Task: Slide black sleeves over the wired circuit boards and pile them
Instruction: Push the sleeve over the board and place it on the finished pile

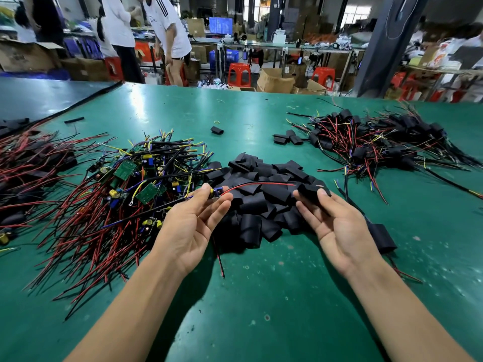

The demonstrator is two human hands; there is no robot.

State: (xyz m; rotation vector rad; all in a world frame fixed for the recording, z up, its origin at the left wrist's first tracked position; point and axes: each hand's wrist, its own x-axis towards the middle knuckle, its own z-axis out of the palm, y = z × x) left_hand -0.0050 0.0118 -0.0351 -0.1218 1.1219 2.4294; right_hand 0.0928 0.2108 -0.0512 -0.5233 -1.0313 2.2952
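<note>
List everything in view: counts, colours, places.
table: one, green, under everything
bare boards: heap, green with red, black, yellow wires, left of centre
loose sleeves: heap, black, centre
sleeved boards: two heaps, black with red wires, far right and left edge
stray sleeve: one, black, beyond the centre heap
stools: several, red, background
cardboard boxes: several, brown, background floor
people: about three, standing, far left background
left hand: one, fingers pinch a held board
right hand: one, fingers grip a held sleeve
</note>
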